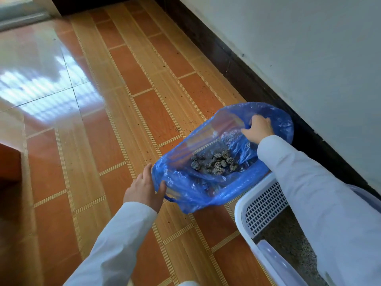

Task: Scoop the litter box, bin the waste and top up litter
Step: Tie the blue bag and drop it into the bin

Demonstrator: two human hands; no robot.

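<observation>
A blue plastic bag (pixel 198 190) lies open on the tiled floor, with several grey litter clumps (pixel 216 163) in its bottom. My left hand (pixel 144 188) holds the bag's near left rim, thumb pressed on the plastic. My right hand (pixel 258 129) grips the far right rim, fingers curled into the film. The white litter box (pixel 245 205) stands at the lower right, with a slotted white grid at its near end and grey litter (pixel 288 236) inside. My right sleeve hides much of the box.
A dark skirting board (pixel 237 65) and white wall run along the right. Scattered litter grains (pixel 177 129) dot the orange and tan floor tiles. A brown furniture corner (pixel 9 162) juts in at the left edge.
</observation>
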